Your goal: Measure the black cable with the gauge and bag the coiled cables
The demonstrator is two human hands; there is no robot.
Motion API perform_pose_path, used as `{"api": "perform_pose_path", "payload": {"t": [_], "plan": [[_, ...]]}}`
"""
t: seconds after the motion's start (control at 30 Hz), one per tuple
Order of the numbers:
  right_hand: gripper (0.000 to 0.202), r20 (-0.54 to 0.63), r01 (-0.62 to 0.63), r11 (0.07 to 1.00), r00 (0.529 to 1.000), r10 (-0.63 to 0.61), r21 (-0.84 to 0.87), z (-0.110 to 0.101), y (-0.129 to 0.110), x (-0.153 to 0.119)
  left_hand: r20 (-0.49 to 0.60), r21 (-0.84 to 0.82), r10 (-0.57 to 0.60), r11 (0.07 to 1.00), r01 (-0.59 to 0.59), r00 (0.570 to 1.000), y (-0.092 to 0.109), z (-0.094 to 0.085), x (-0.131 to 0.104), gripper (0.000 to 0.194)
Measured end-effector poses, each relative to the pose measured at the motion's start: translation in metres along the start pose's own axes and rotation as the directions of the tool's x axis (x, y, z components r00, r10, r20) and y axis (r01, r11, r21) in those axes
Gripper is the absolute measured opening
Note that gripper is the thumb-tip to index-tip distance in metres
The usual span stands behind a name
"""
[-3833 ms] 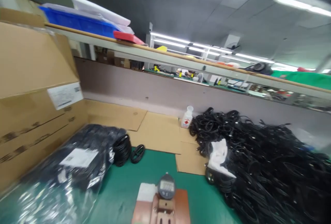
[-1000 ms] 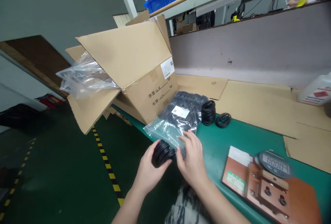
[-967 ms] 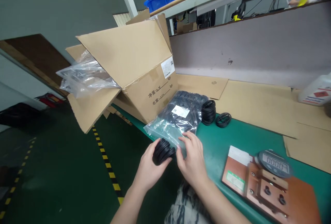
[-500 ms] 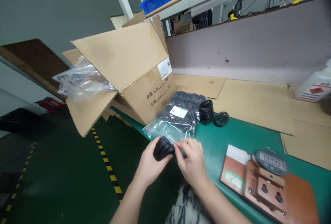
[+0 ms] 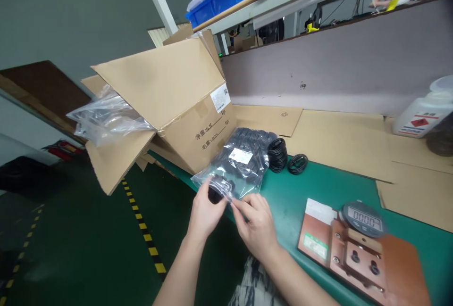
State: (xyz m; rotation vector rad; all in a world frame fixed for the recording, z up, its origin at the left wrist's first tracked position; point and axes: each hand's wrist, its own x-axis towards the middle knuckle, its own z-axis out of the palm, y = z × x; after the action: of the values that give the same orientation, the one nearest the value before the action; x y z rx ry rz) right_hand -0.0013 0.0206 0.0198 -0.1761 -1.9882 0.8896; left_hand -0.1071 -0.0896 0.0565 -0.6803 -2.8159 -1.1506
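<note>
Black rings [image 5: 216, 193] gripped by the left hand [image 5: 205, 211]; right hand [image 5: 256, 223] pinches the plastic bag [image 5: 240, 167] mouth: hold it wide, feed gently.

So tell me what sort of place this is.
Most likely a factory inspection or packing bench: a digital gauge on a fixture, a clear bag of black rubber rings held by both hands, left hand and right hand, beside an open shipping carton.
</note>
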Motion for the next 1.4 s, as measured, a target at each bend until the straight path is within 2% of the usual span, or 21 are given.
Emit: {"api": "perform_pose_path", "payload": {"t": [0.1,0.2,0.43,0.57,0.63,0.7,0.77,0.8,0.87,1.0,1.07,1.2,1.4], "plan": [[0.018,0.006,-0.003,1.0,1.0,0.003,-0.005,0.0,0.0,0.0,0.068,-0.021,0.016,1.0,-0.015,0.998,0.001,0.007,0.002,0.069],[0.019,0.019,-0.011,1.0,1.0,0.011,-0.002,0.0,0.0,-0.001,0.051,-0.004,-0.016,1.0,0.016,0.999,0.004,0.013,0.002,0.073],[0.019,0.03,-0.035,0.999,0.999,0.034,0.02,0.002,0.001,-0.001,0.147,0.037,-0.021,0.999,0.016,0.989,0.022,0.019,-0.006,0.062],[0.02,0.054,-0.074,0.997,0.996,0.073,0.024,0.002,0.001,0.0,0.231,0.043,0.042,0.998,-0.053,0.972,0.021,0.019,-0.011,0.063],[0.018,0.077,-0.097,0.995,0.992,0.095,0.02,-0.001,0.0,-0.002,0.316,0.019,0.141,0.988,-0.155,0.938,0.015,0.016,-0.011,0.069],[0.017,0.102,-0.12,0.993,0.988,0.118,0.013,-0.005,-0.002,-0.005,0.411,-0.015,0.251,0.963,-0.269,0.877,0.006,0.01,-0.01,0.076],[0.016,0.128,-0.138,0.99,0.982,0.137,0.001,-0.011,-0.004,-0.011,0.486,-0.034,0.314,0.939,-0.341,0.815,-0.002,0.003,-0.006,0.076],[0.015,0.141,-0.145,0.989,0.979,0.145,-0.005,-0.014,-0.004,-0.014,0.506,-0.036,0.326,0.933,-0.358,0.798,-0.005,0.001,-0.004,0.073],[0.012,0.166,-0.163,0.986,0.972,0.164,-0.022,-0.017,-0.004,-0.019,0.513,-0.036,0.351,0.921,-0.389,0.784,-0.01,-0.002,0.0,0.069],[0.011,0.192,-0.207,0.976,0.958,0.215,-0.061,-0.016,-0.002,-0.024,0.445,-0.048,0.423,0.891,-0.45,0.79,-0.012,0.001,0.004,0.063],[0.013,0.195,-0.215,0.974,0.955,0.225,-0.068,-0.013,-0.001,-0.023,0.439,-0.047,0.448,0.877,-0.478,0.779,-0.011,0.002,0.005,0.061],[0.017,0.199,-0.213,0.976,0.955,0.219,-0.052,-0.011,0.0,-0.021,0.494,-0.026,0.52,0.81,-0.586,0.697,-0.013,0.002,0.01,0.056],[0.017,0.22,-0.23,0.973,0.951,0.219,0.024,-0.013,0.002,-0.022,0.454,-0.011,0.679,0.651,-0.759,0.577,-0.02,0.008,0.025,0.052]]}}
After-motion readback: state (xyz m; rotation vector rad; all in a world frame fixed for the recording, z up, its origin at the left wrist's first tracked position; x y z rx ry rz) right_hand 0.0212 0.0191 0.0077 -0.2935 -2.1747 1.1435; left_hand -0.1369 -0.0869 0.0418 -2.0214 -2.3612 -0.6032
